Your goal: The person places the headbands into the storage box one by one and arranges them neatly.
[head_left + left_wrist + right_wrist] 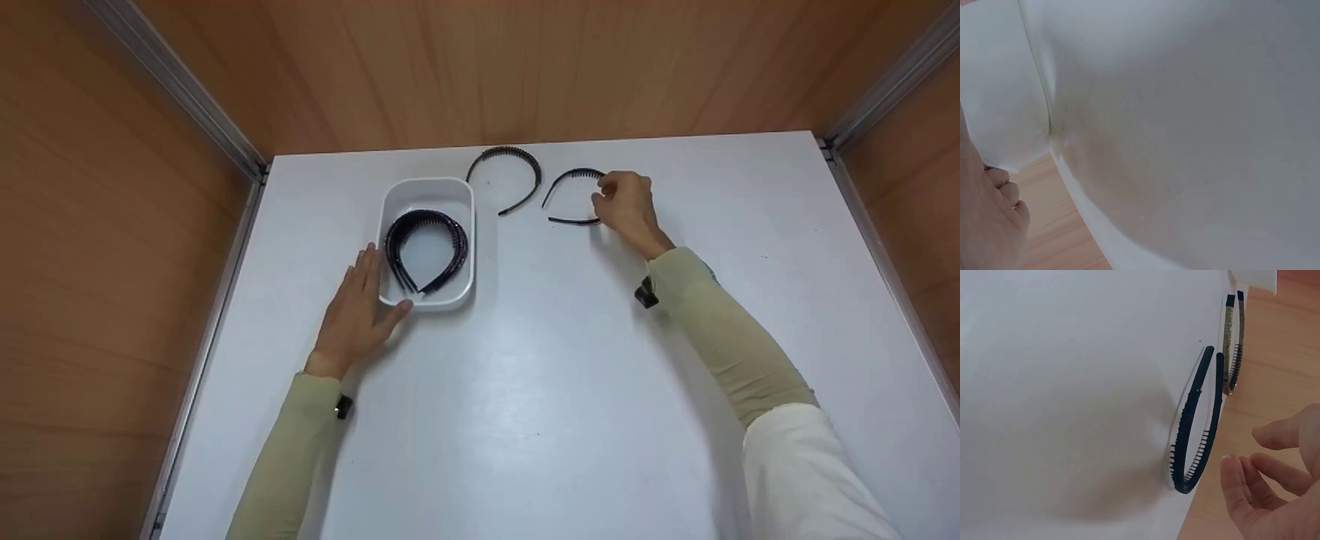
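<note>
In the head view my left hand [349, 319] lies along the left side of a white plastic container [426, 185], fingers straight and thumb at its near corner. Several dark headbands [394, 255] are nested inside it. The left wrist view shows that hand [994, 214] against the container wall [1002, 90]. My right hand [628, 206] is over the right end of a black toothed headband [574, 222] on the table. In the right wrist view, thumb and fingertips [1229, 467] stand apart, holding nothing, just beside the black headband [1188, 422].
Another headband [536, 176], brown with a glittery band [1229, 332], lies between the container and the black one. The white table [510, 450] meets a wood panel [480, 75] at the back, with more panels on both sides.
</note>
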A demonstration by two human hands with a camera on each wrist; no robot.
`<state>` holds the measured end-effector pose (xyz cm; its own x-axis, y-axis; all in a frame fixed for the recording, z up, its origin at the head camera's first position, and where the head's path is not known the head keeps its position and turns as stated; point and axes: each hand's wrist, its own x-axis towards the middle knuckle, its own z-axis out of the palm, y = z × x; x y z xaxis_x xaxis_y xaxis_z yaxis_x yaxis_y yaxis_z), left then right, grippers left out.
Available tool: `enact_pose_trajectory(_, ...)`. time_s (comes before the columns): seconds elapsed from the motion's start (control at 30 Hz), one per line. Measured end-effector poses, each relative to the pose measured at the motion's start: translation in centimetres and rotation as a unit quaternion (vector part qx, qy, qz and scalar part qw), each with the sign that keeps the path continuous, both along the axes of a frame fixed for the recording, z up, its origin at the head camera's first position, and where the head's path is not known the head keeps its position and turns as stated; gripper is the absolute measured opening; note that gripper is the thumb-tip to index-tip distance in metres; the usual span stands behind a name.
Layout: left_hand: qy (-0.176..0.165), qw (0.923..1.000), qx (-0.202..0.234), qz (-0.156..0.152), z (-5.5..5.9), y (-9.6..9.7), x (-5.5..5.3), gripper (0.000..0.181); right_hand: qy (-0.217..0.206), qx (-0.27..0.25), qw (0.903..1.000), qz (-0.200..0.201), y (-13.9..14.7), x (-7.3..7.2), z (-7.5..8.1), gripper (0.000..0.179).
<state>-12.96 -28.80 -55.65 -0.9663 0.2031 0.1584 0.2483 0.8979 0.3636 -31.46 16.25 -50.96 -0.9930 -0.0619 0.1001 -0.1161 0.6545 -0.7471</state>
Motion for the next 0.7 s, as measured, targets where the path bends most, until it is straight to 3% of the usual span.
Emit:
enact_pose_trajectory(0.3,-0.003,1.0000,0.006,-0.001,0.2,0.3,0.1,0.100,0.007,0.004,0.9997,-0.021,2.1,-0.4,-1.5,0.026)
enact_pose_trajectory(0.7,0.005,0.9999,0.014,0.003,-0.3,0.4,0.3,0.099,-0.029,0.005,0.9986,-0.044,3.5,-0.6,-2.9,0.037)
